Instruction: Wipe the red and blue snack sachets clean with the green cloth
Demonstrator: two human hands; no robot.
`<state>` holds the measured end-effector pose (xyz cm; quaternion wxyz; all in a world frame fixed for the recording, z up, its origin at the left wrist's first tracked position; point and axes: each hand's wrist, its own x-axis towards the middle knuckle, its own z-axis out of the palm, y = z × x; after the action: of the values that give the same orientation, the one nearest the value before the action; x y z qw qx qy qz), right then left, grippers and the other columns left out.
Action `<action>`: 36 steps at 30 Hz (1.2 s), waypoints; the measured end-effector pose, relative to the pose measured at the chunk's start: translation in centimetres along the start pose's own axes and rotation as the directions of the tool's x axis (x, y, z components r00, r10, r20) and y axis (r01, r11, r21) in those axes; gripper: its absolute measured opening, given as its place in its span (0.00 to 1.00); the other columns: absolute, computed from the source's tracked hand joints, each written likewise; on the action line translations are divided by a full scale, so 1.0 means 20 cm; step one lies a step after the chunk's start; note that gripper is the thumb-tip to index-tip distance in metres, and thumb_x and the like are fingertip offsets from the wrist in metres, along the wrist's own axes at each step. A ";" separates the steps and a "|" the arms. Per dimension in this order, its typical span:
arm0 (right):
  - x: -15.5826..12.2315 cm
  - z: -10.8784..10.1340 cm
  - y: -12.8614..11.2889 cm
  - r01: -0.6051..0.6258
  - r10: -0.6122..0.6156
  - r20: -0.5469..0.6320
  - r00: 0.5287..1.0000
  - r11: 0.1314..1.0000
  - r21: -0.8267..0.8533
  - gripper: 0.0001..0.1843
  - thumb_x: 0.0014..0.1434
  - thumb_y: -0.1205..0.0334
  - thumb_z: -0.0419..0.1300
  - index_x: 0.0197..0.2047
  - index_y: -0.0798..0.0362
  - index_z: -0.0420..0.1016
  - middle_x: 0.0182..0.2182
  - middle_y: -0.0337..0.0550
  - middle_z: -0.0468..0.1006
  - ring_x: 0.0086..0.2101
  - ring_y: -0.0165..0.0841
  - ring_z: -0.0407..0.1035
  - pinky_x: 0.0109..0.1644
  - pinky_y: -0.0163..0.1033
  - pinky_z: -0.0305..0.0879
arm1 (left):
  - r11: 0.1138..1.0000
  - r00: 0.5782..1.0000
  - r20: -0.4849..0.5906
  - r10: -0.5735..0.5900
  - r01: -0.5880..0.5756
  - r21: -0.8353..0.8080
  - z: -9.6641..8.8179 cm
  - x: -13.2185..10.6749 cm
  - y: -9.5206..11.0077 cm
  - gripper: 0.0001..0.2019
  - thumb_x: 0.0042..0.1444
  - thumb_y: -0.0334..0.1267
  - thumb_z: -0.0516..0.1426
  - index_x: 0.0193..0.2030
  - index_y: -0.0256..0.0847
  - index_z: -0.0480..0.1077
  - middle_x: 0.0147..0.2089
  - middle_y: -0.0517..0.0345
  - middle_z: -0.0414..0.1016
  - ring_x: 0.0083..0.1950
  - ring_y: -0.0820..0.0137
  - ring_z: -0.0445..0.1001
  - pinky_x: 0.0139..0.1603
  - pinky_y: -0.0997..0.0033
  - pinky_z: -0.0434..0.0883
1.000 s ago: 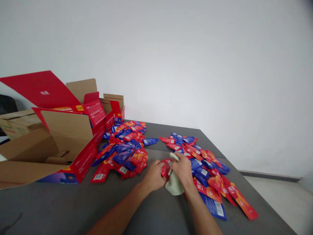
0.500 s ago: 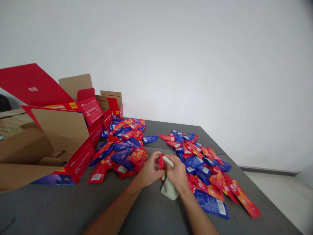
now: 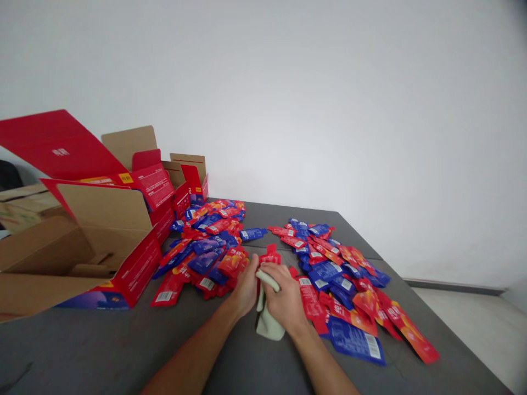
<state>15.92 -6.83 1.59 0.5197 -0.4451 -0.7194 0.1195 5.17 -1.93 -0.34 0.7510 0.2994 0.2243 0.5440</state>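
A red sachet [image 3: 270,255] with a narrow spout-like top stands up between my hands over the table. My left hand [image 3: 246,288] is closed on its left side, the fingertips partly hidden behind it. My right hand [image 3: 284,293] grips a folded pale green cloth [image 3: 270,326], pressed against the front of the sachet. The cloth's loose end hangs below the fingers. Just right of my right hand lies another red sachet [image 3: 310,302], part of a spread of red and blue ones. A second heap of sachets [image 3: 206,262] lies left of my left hand.
An open red cardboard box [image 3: 138,266] stands at the left with its flaps up. Behind it are more open red boxes [image 3: 154,184] and a brown carton [image 3: 31,206]. The dark table [image 3: 296,209] meets a white wall at the back, and its right edge drops to the floor.
Both hands have moved slightly left with the cloth. The sachet's red top now shows upright above my hands. Another red sachet has come into view beside my right hand.
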 end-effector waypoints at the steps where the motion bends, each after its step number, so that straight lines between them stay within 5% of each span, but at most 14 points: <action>1: 0.00 0.01 0.00 0.037 -0.036 0.028 0.999 0.999 -0.029 0.18 0.60 0.72 0.56 0.49 0.46 0.78 0.48 0.44 0.79 0.50 0.39 0.71 0.56 0.48 0.68 | 0.998 0.999 0.037 -0.034 0.035 -0.043 0.01 -0.01 0.01 0.22 0.56 0.58 0.59 0.36 0.36 0.74 0.34 0.53 0.77 0.41 0.63 0.75 0.48 0.65 0.68; 4: 0.00 0.01 0.02 0.085 -0.080 0.045 0.996 0.988 -0.128 0.20 0.60 0.74 0.54 0.50 0.46 0.78 0.48 0.44 0.79 0.48 0.39 0.69 0.55 0.49 0.67 | 0.988 0.983 0.133 -0.123 0.134 -0.078 0.03 -0.02 0.05 0.19 0.59 0.53 0.58 0.39 0.36 0.75 0.37 0.52 0.79 0.45 0.60 0.76 0.53 0.62 0.68; 11: 0.01 -0.10 0.13 0.066 -0.119 -0.164 0.979 0.953 -0.297 0.20 0.61 0.71 0.55 0.52 0.46 0.78 0.51 0.46 0.78 0.49 0.41 0.68 0.54 0.50 0.66 | 0.956 0.932 0.222 -0.287 0.294 0.001 0.03 -0.02 0.05 0.15 0.65 0.44 0.53 0.46 0.36 0.75 0.42 0.49 0.80 0.51 0.59 0.76 0.56 0.61 0.68; 19: -0.01 0.02 -0.01 0.260 -0.223 0.245 0.944 0.957 -0.131 0.29 0.55 0.80 0.51 0.53 0.45 0.77 0.50 0.42 0.78 0.47 0.38 0.67 0.53 0.47 0.67 | 0.935 0.922 0.205 -0.327 0.347 -0.069 -0.03 0.00 0.11 0.22 0.63 0.51 0.54 0.49 0.31 0.74 0.41 0.44 0.80 0.44 0.58 0.79 0.47 0.63 0.72; 22: -0.02 0.03 -0.03 0.248 -0.211 0.287 0.934 0.964 -0.096 0.30 0.51 0.82 0.51 0.50 0.45 0.79 0.47 0.41 0.79 0.45 0.38 0.67 0.52 0.47 0.67 | 0.936 0.926 0.208 -0.316 0.339 -0.089 -0.03 0.01 0.14 0.22 0.63 0.51 0.52 0.47 0.31 0.75 0.40 0.44 0.80 0.43 0.58 0.78 0.47 0.62 0.72; 30: -0.01 -0.06 0.05 0.045 -0.053 -0.068 0.996 0.992 -0.122 0.22 0.57 0.76 0.54 0.48 0.45 0.79 0.47 0.44 0.80 0.48 0.39 0.70 0.54 0.49 0.68 | 0.956 0.940 0.263 -0.219 0.261 -0.137 -0.02 0.01 0.10 0.13 0.49 0.30 0.55 0.42 0.37 0.75 0.41 0.51 0.78 0.41 0.64 0.76 0.45 0.64 0.71; 36: 0.00 -0.08 0.09 -0.022 0.014 -0.108 0.994 0.997 -0.076 0.15 0.61 0.69 0.56 0.46 0.45 0.80 0.46 0.44 0.80 0.48 0.38 0.71 0.54 0.48 0.70 | 0.991 0.960 0.245 -0.137 0.131 0.040 -0.04 0.00 0.09 0.18 0.47 0.26 0.63 0.47 0.36 0.75 0.45 0.49 0.78 0.44 0.66 0.76 0.48 0.69 0.70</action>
<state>18.16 -6.29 1.16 0.5390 -0.4770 -0.6905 0.0723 3.36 -1.33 0.29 0.8048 0.3576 0.1550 0.4477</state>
